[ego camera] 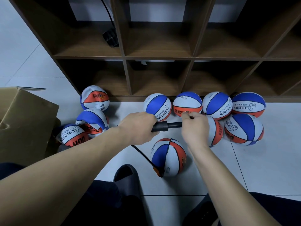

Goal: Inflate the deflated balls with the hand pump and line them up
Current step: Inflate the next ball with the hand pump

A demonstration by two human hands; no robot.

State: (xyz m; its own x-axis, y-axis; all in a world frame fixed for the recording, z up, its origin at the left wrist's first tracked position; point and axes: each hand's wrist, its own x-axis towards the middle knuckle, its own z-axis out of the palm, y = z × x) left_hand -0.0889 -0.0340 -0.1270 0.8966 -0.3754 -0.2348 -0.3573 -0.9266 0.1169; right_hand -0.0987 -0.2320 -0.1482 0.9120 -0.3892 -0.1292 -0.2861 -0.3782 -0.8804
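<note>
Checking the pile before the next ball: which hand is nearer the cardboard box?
Left. The left hand, gripping the pump barrel, is on the side of the cardboard box; the right hand on the handle end is farther off.

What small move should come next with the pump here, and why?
Probably another stroke: the left hand grips the pump barrel, the right hand grips its handle end, and the hose already reaches the ball on the floor by the slipper.
</note>
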